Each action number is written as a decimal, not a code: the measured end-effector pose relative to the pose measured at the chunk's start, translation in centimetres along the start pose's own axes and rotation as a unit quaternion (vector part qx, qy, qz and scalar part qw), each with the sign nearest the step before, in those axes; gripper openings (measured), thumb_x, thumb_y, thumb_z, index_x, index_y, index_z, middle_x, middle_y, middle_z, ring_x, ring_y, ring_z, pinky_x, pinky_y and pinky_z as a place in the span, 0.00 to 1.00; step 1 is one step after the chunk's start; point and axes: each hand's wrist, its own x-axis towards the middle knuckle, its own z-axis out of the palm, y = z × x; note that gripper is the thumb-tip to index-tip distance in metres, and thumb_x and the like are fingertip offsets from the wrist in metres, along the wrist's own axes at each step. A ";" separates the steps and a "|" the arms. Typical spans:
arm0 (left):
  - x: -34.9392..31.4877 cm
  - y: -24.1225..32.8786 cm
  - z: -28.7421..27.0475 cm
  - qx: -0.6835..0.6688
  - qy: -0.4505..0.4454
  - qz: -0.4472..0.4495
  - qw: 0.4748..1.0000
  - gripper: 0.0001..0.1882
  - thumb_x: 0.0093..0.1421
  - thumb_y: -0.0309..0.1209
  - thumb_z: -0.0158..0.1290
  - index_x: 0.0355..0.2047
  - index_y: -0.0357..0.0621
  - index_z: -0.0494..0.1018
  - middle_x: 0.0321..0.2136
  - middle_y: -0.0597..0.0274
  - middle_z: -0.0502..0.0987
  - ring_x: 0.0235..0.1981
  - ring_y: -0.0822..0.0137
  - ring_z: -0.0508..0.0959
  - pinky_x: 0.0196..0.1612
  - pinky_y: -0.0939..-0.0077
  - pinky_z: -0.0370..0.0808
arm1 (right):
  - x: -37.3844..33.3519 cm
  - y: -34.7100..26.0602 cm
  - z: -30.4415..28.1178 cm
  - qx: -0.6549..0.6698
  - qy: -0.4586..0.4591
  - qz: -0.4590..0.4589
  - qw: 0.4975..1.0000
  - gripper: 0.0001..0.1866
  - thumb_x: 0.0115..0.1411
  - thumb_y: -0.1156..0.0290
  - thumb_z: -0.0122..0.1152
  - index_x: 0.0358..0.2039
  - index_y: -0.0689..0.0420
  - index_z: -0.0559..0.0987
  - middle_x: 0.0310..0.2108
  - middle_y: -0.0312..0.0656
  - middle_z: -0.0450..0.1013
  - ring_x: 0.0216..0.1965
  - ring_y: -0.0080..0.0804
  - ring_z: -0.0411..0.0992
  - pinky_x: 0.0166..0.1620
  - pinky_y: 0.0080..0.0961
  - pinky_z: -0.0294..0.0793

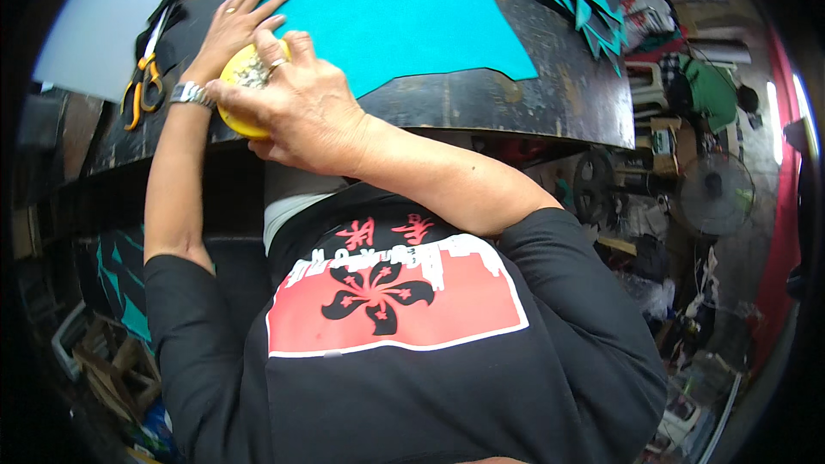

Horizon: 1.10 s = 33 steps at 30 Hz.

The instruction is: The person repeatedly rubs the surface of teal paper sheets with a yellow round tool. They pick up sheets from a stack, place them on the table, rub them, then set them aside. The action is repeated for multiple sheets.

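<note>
Tub [244, 126], yellow, with pale mottled contents [249, 72], clamped in right hand [305, 112], left hand [238, 24] splayed at turquoise sheet [412, 30]

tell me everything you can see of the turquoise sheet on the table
The turquoise sheet is an evenly coloured piece that looks like leather or fabric. It lies flat on the worn dark table, its outline irregular: a shallow dip in the far edge, a slanting right end, a bent near edge. The left hand rests fingertips at its left edge; the right hand hides part of that side.
</note>
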 end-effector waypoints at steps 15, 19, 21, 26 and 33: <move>-0.7 3.8 -4.4 -0.047 -0.006 0.013 0.999 0.37 0.62 0.53 0.57 0.70 0.67 0.61 0.73 0.62 0.56 0.75 0.55 0.51 0.73 0.38 0.45 | -17.4 21.5 -18.9 -0.355 0.053 0.454 0.816 0.45 0.44 0.43 0.77 0.65 0.27 0.71 0.62 0.55 0.61 0.58 0.60 0.65 0.54 0.54 0.75; -5.3 7.7 -9.0 -0.160 -0.220 0.102 0.957 0.59 0.39 0.57 0.71 0.71 0.59 0.60 0.74 0.57 0.54 0.75 0.52 0.50 0.74 0.39 0.43 | -18.8 24.3 -21.8 -0.312 0.046 0.460 0.830 0.66 0.41 0.28 0.72 0.75 0.42 0.50 0.67 0.63 0.56 0.69 0.63 0.54 0.67 0.72 0.43; -7.2 9.4 -9.4 -0.183 -0.167 0.126 0.961 0.61 0.34 0.47 0.75 0.71 0.58 0.60 0.74 0.57 0.54 0.75 0.52 0.50 0.75 0.43 0.43 | -18.6 24.1 -22.1 -0.325 0.095 0.420 0.842 0.70 0.41 0.25 0.69 0.75 0.47 0.46 0.69 0.63 0.53 0.72 0.61 0.48 0.67 0.75 0.39; -7.8 10.2 -9.1 -0.225 -0.129 0.079 0.963 0.24 0.56 0.33 0.64 0.55 0.59 0.79 0.63 0.55 0.72 0.69 0.52 0.64 0.72 0.43 0.52 | -15.7 19.1 -17.4 -0.152 0.124 0.179 0.964 0.59 0.45 0.25 0.66 0.68 0.54 0.64 0.68 0.49 0.59 0.71 0.51 0.53 0.69 0.65 0.47; -4.1 10.6 -15.2 -0.382 0.197 0.138 0.893 0.07 0.64 0.28 0.58 0.41 0.41 0.81 0.38 0.58 0.84 0.44 0.58 0.83 0.62 0.51 0.68 | -12.8 14.4 -9.8 -0.086 -0.069 0.132 0.985 0.32 0.54 0.65 0.70 0.61 0.46 0.73 0.57 0.44 0.71 0.61 0.47 0.68 0.65 0.60 0.59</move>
